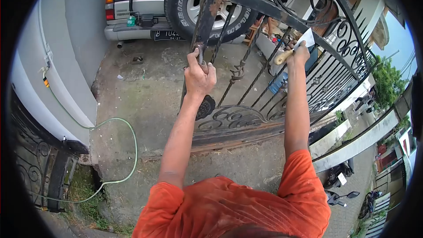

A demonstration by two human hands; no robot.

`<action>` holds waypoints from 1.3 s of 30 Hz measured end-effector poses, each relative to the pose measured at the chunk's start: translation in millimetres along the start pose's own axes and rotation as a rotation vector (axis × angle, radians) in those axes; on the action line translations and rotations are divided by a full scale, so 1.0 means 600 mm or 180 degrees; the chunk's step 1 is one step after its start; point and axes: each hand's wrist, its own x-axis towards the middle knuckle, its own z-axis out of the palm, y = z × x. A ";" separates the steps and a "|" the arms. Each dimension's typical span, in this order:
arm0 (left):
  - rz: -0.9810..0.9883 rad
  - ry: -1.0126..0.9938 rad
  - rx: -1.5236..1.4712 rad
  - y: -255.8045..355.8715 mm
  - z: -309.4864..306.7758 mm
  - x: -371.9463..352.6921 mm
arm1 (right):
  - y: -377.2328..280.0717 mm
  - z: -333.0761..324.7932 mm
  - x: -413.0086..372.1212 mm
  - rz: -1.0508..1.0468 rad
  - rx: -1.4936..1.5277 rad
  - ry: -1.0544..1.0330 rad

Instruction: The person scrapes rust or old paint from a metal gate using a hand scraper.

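Note:
A black wrought-iron gate (253,1) with twisted bars and scrollwork stands in front of me, with rust patches on its frame. My left hand (200,76) is closed around a metal latch handle (201,56) on the gate's upright frame. My right hand (298,54) grips a putty knife, its pale wooden handle (282,57) sticking out to the left. The light, flat blade (309,38) points up and overlaps the gate's top rail in this view.
A parked car (152,3) with a rear spare tyre (183,15) stands behind the gate. On the left, a green hose (135,143) loops over the concrete near a white wall (79,39). Motorbikes (341,197) are at lower right.

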 end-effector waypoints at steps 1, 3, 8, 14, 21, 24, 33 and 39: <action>0.0029 0.0011 0.0001 -0.003 0.001 -0.001 | 0.001 -0.006 0.000 0.0159 0.0235 -0.0096; 0.0188 0.0087 0.0037 -0.005 0.004 0.002 | -0.001 -0.010 0.008 0.0344 0.0576 -0.0213; 0.0188 0.0077 0.0171 -0.003 0.002 -0.001 | 0.020 -0.005 0.012 0.0121 0.0685 0.0106; 0.0251 0.0029 0.0307 -0.005 0.001 0.001 | 0.014 0.058 -0.089 -0.0833 -0.0687 -0.0115; 0.0248 0.0074 0.0362 -0.001 0.002 0.001 | 0.018 0.029 -0.070 -0.0845 -0.0523 -0.0389; 0.0367 0.0107 0.0375 0.002 0.002 0.003 | 0.030 0.041 -0.094 -0.0809 -0.0502 0.0053; 0.0415 0.0061 0.0428 0.001 -0.001 0.004 | 0.018 -0.043 -0.071 -0.2571 -0.2258 0.0215; 0.0394 0.0190 0.0406 -0.008 0.002 -0.002 | 0.041 -0.086 -0.015 -0.4273 -0.2892 0.0062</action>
